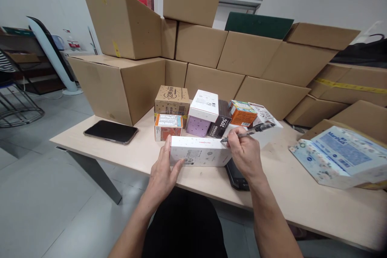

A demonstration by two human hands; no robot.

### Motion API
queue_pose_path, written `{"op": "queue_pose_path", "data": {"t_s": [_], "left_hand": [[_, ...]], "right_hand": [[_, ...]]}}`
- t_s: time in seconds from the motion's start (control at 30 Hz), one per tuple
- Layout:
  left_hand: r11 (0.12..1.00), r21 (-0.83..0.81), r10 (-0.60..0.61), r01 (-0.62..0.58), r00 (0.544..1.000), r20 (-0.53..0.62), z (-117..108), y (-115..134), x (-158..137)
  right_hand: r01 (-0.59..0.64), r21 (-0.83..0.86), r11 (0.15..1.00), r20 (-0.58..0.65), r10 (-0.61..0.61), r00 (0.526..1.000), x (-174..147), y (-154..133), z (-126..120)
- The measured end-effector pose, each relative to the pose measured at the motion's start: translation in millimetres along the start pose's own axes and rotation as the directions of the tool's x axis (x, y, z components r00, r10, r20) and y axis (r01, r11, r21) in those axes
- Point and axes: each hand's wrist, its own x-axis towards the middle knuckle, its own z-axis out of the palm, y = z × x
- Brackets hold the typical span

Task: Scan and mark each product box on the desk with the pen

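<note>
A long white carton (208, 155) with small printed marks stands on the table in front of me. My left hand (165, 169) grips its left end, fingers behind and thumb on the near face. In my right hand (245, 151) is a pen (256, 128), pinched between thumb and fingers. The pen's tip points left and meets, or nearly meets, the carton's top near the right end. Under my right wrist lies a dark handheld device (237, 177), partly hidden by the hand and the carton.
Behind the carton stand several small boxes, among them an orange-white box (168, 127), a white-lidded purple box (203, 109) and an orange box (242, 113). A phone (111, 132) lies left. Cardboard boxes (211, 78) wall the back; a tissue carton (344, 153) sits right.
</note>
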Motion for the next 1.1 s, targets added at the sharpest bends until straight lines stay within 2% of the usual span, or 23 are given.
{"op": "queue_pose_path", "data": {"t_s": [0.27, 0.37, 0.43, 0.5, 0.57, 0.63, 0.67, 0.77, 0.87, 0.93, 1.1], "left_hand": [[1.000, 0.003, -0.007, 0.007, 1.000, 0.005, 0, 0, 0], [1.000, 0.007, 0.001, -0.001, 1.000, 0.002, 0, -1, 0], [1.000, 0.006, -0.004, 0.004, 1.000, 0.004, 0, -1, 0], [1.000, 0.000, -0.014, 0.014, 1.000, 0.007, 0, -1, 0], [1.000, -0.011, -0.016, 0.016, 1.000, 0.003, 0, -1, 0], [1.000, -0.024, -0.015, 0.015, 1.000, -0.002, 0, -1, 0], [0.999, -0.033, -0.015, 0.015, 1.000, -0.006, 0, -2, 0], [0.997, -0.077, -0.022, 0.020, 0.999, -0.028, 3, -5, 1], [0.993, -0.116, -0.022, 0.014, 0.997, -0.069, 5, -10, 0], [0.992, -0.124, -0.009, -0.003, 0.995, -0.098, 6, -12, -1], [0.987, -0.154, 0.021, -0.041, 0.991, -0.130, 7, -16, -3]], "right_hand": [[-0.011, 0.063, 0.998, 0.008, 0.010, 1.000, 0, 3, 2], [-0.091, 0.221, 0.971, -0.104, 0.116, 0.988, -3, 7, 1], [-0.133, 0.338, 0.932, -0.217, 0.215, 0.952, -6, 15, -7], [-0.161, 0.377, 0.912, -0.292, 0.282, 0.914, -10, 29, -21], [-0.236, 0.258, 0.937, -0.308, 0.311, 0.899, -15, 51, -41], [-0.385, -0.087, 0.919, -0.265, 0.351, 0.898, -20, 75, -61], [-0.417, -0.272, 0.868, -0.209, 0.369, 0.905, -23, 86, -69], [-0.425, -0.506, 0.751, -0.083, 0.448, 0.890, -32, 112, -82], [-0.389, -0.705, 0.593, 0.035, 0.577, 0.816, -38, 122, -80], [-0.354, -0.777, 0.521, 0.070, 0.630, 0.773, -40, 124, -77], [-0.353, -0.777, 0.521, 0.086, 0.643, 0.761, -44, 117, -77]]}}
